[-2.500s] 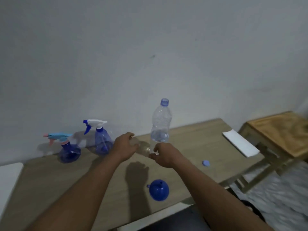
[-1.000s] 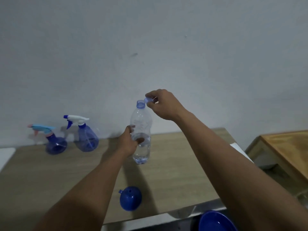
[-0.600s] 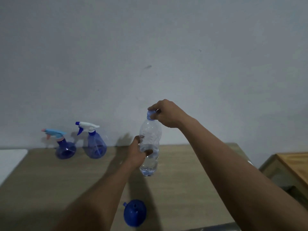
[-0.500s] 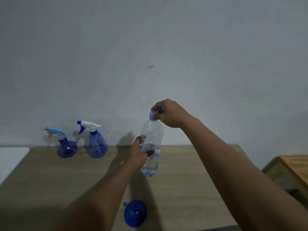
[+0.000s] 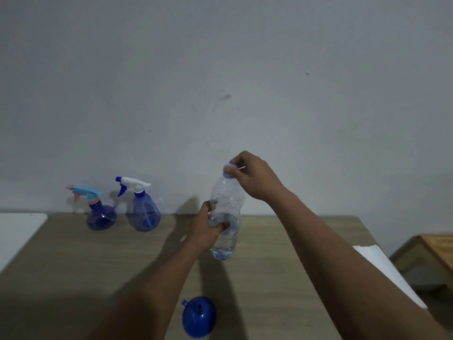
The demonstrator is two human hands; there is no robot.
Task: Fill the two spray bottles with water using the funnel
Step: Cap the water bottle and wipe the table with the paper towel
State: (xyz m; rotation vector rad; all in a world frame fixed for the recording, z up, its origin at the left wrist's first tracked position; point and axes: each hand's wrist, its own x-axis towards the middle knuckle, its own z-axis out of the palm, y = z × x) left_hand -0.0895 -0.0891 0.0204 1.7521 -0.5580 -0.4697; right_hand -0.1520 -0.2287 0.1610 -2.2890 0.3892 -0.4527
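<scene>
Leftmost, by wall at back of table (image 5: 73, 266): pink-trigger spray bottle (image 5: 100, 217), then white-trigger spray bottle (image 5: 145, 214), both translucent blue, heads on; fill level hard to judge. Left hand (image 5: 208, 229) wraps clear water bottle (image 5: 226, 217) mid-body, upright, part full. Blue funnel (image 5: 199, 316) at bottom frame edge. Right hand (image 5: 255, 177) fingertips pinch blue cap (image 5: 229, 168) on bottle neck.
</scene>
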